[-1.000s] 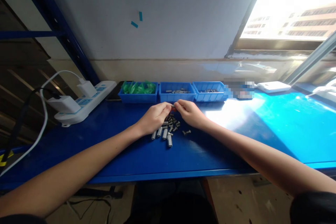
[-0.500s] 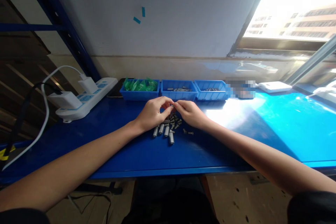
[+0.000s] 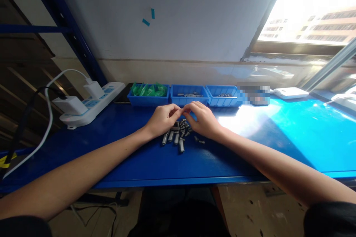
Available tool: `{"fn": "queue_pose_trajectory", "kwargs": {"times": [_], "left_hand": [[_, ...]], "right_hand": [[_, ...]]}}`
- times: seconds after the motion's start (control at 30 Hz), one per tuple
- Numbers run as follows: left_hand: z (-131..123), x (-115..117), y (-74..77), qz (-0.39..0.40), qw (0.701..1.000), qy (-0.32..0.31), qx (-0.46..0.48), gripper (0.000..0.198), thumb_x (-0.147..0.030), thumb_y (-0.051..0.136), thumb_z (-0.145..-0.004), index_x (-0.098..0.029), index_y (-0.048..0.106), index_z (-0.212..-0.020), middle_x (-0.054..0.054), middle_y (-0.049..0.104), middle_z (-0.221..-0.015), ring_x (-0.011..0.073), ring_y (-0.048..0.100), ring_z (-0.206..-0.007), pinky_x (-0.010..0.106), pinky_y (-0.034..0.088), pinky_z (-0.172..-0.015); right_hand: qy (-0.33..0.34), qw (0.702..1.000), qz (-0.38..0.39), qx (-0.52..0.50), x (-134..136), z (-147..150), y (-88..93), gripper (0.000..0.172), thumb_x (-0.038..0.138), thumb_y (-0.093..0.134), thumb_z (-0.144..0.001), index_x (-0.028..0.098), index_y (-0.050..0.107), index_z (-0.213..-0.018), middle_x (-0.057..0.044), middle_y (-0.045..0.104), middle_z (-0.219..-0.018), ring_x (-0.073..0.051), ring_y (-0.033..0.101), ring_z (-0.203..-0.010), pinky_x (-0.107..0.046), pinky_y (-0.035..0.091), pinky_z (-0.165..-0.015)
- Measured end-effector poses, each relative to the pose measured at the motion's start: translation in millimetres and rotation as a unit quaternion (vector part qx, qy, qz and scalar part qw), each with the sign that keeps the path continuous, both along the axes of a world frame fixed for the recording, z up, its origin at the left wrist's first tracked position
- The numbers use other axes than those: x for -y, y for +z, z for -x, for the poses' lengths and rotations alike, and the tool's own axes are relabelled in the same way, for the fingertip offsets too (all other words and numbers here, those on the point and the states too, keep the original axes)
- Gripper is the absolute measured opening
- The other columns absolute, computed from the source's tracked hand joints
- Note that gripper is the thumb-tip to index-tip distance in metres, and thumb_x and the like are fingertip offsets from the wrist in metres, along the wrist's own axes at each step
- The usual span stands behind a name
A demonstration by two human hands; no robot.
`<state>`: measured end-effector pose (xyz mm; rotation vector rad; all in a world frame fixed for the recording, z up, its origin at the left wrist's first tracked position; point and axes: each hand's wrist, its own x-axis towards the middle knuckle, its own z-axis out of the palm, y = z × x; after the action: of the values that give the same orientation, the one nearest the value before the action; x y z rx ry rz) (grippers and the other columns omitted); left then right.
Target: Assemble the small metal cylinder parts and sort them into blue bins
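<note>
Over loose grey metal cylinders (image 3: 178, 136), left hand (image 3: 162, 120) and right hand (image 3: 204, 120) pinch together, grasped item indiscernible; blue plastic bins (image 3: 189, 102) hold green pieces (image 3: 148, 90), metal parts (image 3: 190, 95).

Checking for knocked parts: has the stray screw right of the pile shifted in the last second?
No. The stray screw keeps its spot beside the pile, below the middle blue bin.

The left hand (image 3: 162, 119) and right hand (image 3: 204, 120) meet fingertip to fingertip just above a small heap of metal parts (image 3: 178, 136) on the blue bench (image 3: 278, 137). Whether the fingers pinch a part is too small to tell. Three blue bins (image 3: 189, 100) stand in a row behind, and a power strip (image 3: 93, 105) lies to the left.
</note>
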<state>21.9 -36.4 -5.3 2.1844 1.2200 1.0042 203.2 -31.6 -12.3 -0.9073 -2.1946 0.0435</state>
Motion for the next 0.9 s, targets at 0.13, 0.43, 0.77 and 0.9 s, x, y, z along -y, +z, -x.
{"fn": "queue_pose_trajectory", "kwargs": {"times": [0.13, 0.43, 0.77, 0.9], "left_hand": [[-0.3, 2.0, 1.0, -0.017, 1.0, 0.0, -0.018, 0.036, -0.044, 0.043, -0.093, -0.016, 0.065, -0.089, 0.002, 0.067, -0.074, 0.0157, 0.061, -0.07, 0.023, 0.043, -0.062], [-1.8, 7.1, 1.4, -0.092, 0.996, -0.002, -0.004, 0.023, -0.032, 0.059, -0.084, -0.018, 0.059, -0.102, 0.0, 0.067, -0.081, 0.014, 0.064, -0.078, 0.022, 0.047, -0.07], [1.1, 4.2, 4.0, -0.066, 0.998, 0.004, 0.009, 0.026, -0.038, 0.05, -0.089, -0.016, 0.065, -0.087, 0.0, 0.068, -0.075, 0.014, 0.063, -0.071, 0.021, 0.044, -0.067], [1.6, 3.0, 3.4, -0.056, 0.998, -0.022, 0.012, 0.029, -0.039, 0.047, -0.091, -0.016, 0.064, -0.085, 0.0, 0.068, -0.075, 0.0142, 0.062, -0.072, 0.022, 0.044, -0.068]], "right_hand": [[0.009, 1.0, 0.017, -0.022, -3.7, -0.9, -1.4, 0.01, 0.023, 0.046, -0.092, 0.02, 0.055, -0.089, -0.006, 0.063, -0.086, -0.019, 0.057, -0.082, -0.031, 0.044, -0.075], [-0.008, 0.996, 0.066, -0.065, -3.4, 1.7, 1.5, 0.025, 0.027, 0.037, -0.095, 0.021, 0.051, -0.075, -0.004, 0.062, -0.074, -0.016, 0.056, -0.07, -0.028, 0.041, -0.067], [0.03, 0.998, 0.043, -0.033, 4.2, -2.8, 5.8, 0.016, 0.029, 0.053, -0.088, 0.019, 0.054, -0.101, -0.004, 0.061, -0.084, -0.017, 0.057, -0.078, -0.028, 0.043, -0.07], [0.052, 0.998, -0.002, -0.023, 2.1, -3.0, 2.6, 0.011, 0.018, 0.05, -0.087, 0.02, 0.054, -0.097, -0.004, 0.061, -0.084, -0.017, 0.057, -0.079, -0.028, 0.044, -0.071]]}}
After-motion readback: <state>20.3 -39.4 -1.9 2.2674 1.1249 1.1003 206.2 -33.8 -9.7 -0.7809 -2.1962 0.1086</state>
